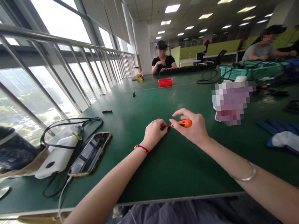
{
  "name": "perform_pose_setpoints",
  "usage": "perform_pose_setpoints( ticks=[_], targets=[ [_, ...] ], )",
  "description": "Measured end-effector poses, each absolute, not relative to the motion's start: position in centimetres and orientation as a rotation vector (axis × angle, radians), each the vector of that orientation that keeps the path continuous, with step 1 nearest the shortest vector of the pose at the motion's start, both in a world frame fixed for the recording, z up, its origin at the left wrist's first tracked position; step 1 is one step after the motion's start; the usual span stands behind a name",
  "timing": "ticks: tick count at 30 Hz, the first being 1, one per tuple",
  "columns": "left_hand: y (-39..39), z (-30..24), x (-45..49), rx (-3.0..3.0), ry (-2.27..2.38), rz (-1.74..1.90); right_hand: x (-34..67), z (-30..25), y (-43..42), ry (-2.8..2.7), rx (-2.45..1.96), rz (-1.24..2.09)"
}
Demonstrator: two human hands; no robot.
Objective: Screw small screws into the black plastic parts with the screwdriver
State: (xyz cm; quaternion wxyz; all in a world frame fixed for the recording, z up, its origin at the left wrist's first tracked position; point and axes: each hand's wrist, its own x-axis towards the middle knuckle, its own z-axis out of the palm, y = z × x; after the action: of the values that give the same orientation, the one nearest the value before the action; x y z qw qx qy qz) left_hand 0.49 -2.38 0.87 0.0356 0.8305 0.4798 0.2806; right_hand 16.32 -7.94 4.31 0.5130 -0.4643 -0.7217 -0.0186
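My left hand (155,132) is closed on a small black part (163,128), mostly hidden by the fingers, low over the green tabletop. In my right hand (193,127) is a screwdriver with a short orange handle (184,123), held between thumb and fingers, the index finger raised and bent. Its dark shaft points left and reaches the black part at my left fingertips. Whether the tip sits in a screw is too small to tell.
On the left lie a phone (91,154), a white power bank (59,154) with cables and a dark cup (7,150). A red tray (165,82) stands farther back. To the right are blue-and-white gloves (295,138) and a green basket (253,69). Two people sit beyond.
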Motion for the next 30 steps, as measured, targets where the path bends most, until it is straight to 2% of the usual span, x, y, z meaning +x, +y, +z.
perform_pose_setpoints(
  ticks=[5, 10, 16, 21, 30],
  targets=[
    [-2.37, 0.84, 0.48, 2.556, 1.466, 0.871, 16.34, 4.23, -7.76, -1.685, -0.99, -0.111],
    [-2.3, 0.75, 0.45, 2.559, 1.463, 0.865, 16.29, 4.1, -7.76, -1.692, -1.162, -0.119],
    [-2.38, 0.87, 0.42, 2.553, 1.478, 0.837, 16.09, 4.12, -7.87, -1.692, -1.04, -0.144],
    [-2.33, 0.85, 0.38, 2.548, 1.456, 0.859, 16.24, 4.26, -7.95, -1.661, -1.188, -0.153],
    [-2.35, 0.91, 0.43, 2.551, 1.463, 0.862, 16.24, 4.19, -7.77, -1.651, -1.105, -0.106]
  ],
)
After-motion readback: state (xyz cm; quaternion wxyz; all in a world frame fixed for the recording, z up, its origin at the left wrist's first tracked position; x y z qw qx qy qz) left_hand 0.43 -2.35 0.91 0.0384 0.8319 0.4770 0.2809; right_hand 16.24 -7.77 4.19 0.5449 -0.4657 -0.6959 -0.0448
